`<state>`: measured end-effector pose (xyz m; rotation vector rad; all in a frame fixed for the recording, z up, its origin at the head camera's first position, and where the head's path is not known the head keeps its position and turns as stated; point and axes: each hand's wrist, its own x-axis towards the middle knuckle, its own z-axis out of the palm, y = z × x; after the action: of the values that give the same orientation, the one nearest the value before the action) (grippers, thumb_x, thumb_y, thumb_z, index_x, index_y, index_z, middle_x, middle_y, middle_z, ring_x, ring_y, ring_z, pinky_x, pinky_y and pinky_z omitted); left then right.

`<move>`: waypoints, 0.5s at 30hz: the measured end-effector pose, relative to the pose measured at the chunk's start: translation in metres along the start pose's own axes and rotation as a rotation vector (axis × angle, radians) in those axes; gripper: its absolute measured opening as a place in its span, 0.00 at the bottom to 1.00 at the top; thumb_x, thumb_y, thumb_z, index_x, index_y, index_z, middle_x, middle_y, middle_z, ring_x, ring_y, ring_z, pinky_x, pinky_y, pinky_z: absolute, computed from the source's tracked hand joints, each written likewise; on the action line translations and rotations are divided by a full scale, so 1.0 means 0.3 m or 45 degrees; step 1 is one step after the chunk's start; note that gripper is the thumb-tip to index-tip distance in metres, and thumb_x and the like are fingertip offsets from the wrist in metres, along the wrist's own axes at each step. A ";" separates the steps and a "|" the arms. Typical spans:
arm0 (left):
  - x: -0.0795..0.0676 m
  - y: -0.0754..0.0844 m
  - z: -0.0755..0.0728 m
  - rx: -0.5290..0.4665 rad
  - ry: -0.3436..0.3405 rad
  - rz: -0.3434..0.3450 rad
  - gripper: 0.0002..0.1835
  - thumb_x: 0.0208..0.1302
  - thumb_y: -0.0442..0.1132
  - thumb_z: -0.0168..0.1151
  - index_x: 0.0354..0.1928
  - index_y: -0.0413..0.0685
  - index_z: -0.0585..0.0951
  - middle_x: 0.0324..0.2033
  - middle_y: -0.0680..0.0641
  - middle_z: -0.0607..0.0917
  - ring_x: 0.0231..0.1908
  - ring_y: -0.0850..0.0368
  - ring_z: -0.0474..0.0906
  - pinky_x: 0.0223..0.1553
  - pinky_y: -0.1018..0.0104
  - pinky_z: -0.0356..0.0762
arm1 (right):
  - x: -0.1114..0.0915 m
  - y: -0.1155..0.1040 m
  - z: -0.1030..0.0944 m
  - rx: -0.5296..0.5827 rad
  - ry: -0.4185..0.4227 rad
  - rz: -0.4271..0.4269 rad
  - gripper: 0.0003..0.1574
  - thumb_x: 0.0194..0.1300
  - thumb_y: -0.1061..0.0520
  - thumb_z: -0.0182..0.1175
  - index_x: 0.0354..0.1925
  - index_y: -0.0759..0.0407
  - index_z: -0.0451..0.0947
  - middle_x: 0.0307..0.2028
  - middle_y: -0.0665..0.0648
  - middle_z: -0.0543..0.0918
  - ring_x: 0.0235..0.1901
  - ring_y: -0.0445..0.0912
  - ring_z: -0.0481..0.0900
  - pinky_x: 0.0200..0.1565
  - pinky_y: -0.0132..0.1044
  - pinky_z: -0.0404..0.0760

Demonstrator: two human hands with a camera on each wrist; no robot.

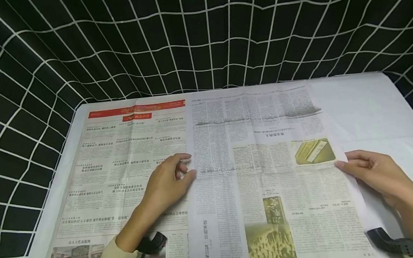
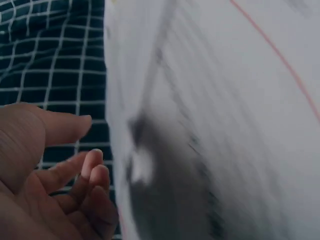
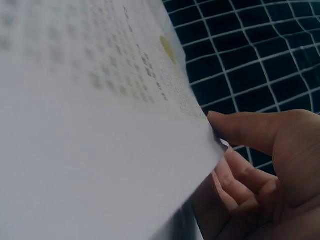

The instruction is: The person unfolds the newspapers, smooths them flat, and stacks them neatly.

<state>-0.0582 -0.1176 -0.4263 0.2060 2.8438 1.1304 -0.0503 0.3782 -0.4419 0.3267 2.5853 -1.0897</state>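
A printed newspaper sheet [image 1: 247,174] lies over the middle of the table, its text upside down to me. At its right edge, my right hand [image 1: 377,171] pinches the paper between thumb and fingers; the right wrist view shows the thumb [image 3: 250,131] on top of the lifted edge. My left hand [image 1: 168,183] hovers by the sheet's left edge, over another newspaper page [image 1: 121,169] with a red banner. In the left wrist view, a gap shows between the thumb [image 2: 67,127] and the loosely bent fingers, and nothing is held there.
Under the papers is a white tabletop [image 1: 374,110], bare along the right side. Black cloth with a white grid [image 1: 209,34] hangs behind the table and at both sides. Each wrist carries a dark camera mount, such as the right one [image 1: 393,243].
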 end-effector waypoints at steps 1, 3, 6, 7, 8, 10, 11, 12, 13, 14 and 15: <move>-0.001 0.015 0.004 -0.014 -0.013 0.028 0.21 0.69 0.44 0.72 0.62 0.49 0.84 0.37 0.53 0.86 0.33 0.60 0.78 0.37 0.66 0.74 | -0.005 0.000 -0.004 -0.005 0.008 -0.001 0.49 0.74 0.35 0.64 0.71 0.72 0.69 0.35 0.35 0.89 0.36 0.24 0.76 0.37 0.24 0.71; 0.000 0.047 0.016 -0.056 -0.060 0.079 0.19 0.71 0.44 0.70 0.60 0.50 0.85 0.39 0.54 0.87 0.37 0.61 0.80 0.42 0.64 0.77 | -0.018 -0.004 -0.011 -0.012 0.024 -0.002 0.49 0.73 0.35 0.65 0.71 0.71 0.69 0.33 0.33 0.88 0.36 0.23 0.75 0.37 0.24 0.69; 0.003 0.095 0.043 -0.106 -0.167 0.128 0.17 0.73 0.45 0.68 0.60 0.51 0.86 0.40 0.55 0.89 0.39 0.63 0.83 0.46 0.63 0.80 | -0.038 -0.019 -0.015 0.006 0.051 -0.032 0.47 0.72 0.37 0.67 0.69 0.71 0.70 0.32 0.31 0.86 0.34 0.27 0.78 0.37 0.25 0.72; 0.004 0.110 0.054 -0.120 -0.207 0.138 0.17 0.74 0.45 0.67 0.60 0.52 0.86 0.40 0.55 0.90 0.40 0.64 0.84 0.47 0.64 0.81 | -0.044 -0.027 -0.014 0.008 0.066 -0.049 0.45 0.72 0.38 0.67 0.68 0.71 0.71 0.31 0.31 0.85 0.33 0.28 0.79 0.35 0.25 0.73; 0.005 0.124 0.065 -0.133 -0.245 0.146 0.17 0.74 0.45 0.66 0.60 0.52 0.86 0.40 0.55 0.90 0.41 0.64 0.85 0.47 0.64 0.82 | -0.052 -0.039 -0.013 0.016 0.076 -0.067 0.42 0.72 0.40 0.68 0.66 0.72 0.72 0.30 0.31 0.85 0.32 0.30 0.81 0.35 0.25 0.75; 0.007 0.149 0.090 -0.160 -0.319 0.158 0.17 0.75 0.46 0.65 0.61 0.51 0.85 0.41 0.54 0.91 0.43 0.63 0.86 0.48 0.65 0.83 | -0.068 -0.066 -0.010 0.012 0.114 -0.111 0.37 0.73 0.43 0.68 0.61 0.72 0.75 0.29 0.32 0.84 0.31 0.30 0.81 0.33 0.25 0.77; 0.008 0.160 0.104 -0.175 -0.354 0.166 0.17 0.75 0.46 0.64 0.61 0.51 0.85 0.42 0.54 0.91 0.44 0.63 0.87 0.48 0.66 0.83 | -0.076 -0.084 -0.008 0.003 0.122 -0.137 0.35 0.73 0.44 0.68 0.60 0.72 0.76 0.29 0.32 0.84 0.30 0.30 0.81 0.33 0.25 0.78; 0.010 0.169 0.118 -0.190 -0.387 0.179 0.17 0.76 0.46 0.64 0.61 0.50 0.85 0.43 0.54 0.91 0.44 0.63 0.87 0.49 0.67 0.83 | -0.084 -0.103 -0.006 -0.011 0.126 -0.160 0.33 0.73 0.45 0.68 0.58 0.72 0.77 0.31 0.35 0.85 0.31 0.28 0.81 0.32 0.25 0.78; 0.011 0.178 0.132 -0.202 -0.416 0.181 0.17 0.76 0.46 0.63 0.61 0.50 0.85 0.44 0.53 0.92 0.45 0.63 0.87 0.50 0.68 0.83 | -0.090 -0.122 -0.003 -0.013 0.120 -0.185 0.32 0.73 0.46 0.68 0.58 0.72 0.77 0.31 0.34 0.85 0.31 0.27 0.81 0.32 0.25 0.78; 0.014 0.185 0.146 -0.214 -0.441 0.181 0.18 0.76 0.47 0.63 0.61 0.50 0.85 0.45 0.54 0.91 0.46 0.63 0.87 0.51 0.69 0.83 | -0.095 -0.141 0.000 -0.006 0.104 -0.207 0.32 0.73 0.47 0.68 0.59 0.73 0.76 0.32 0.33 0.85 0.32 0.26 0.81 0.33 0.25 0.79; 0.016 0.192 0.160 -0.230 -0.462 0.180 0.18 0.77 0.47 0.63 0.61 0.50 0.85 0.46 0.53 0.91 0.47 0.63 0.87 0.51 0.70 0.83 | -0.100 -0.162 0.006 0.000 0.086 -0.230 0.32 0.73 0.48 0.68 0.59 0.73 0.76 0.33 0.33 0.85 0.33 0.25 0.81 0.34 0.24 0.80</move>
<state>-0.0516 -0.0429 -0.4216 0.5454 2.4280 1.2228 -0.0381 0.3411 -0.4000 0.1334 2.7177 -1.1566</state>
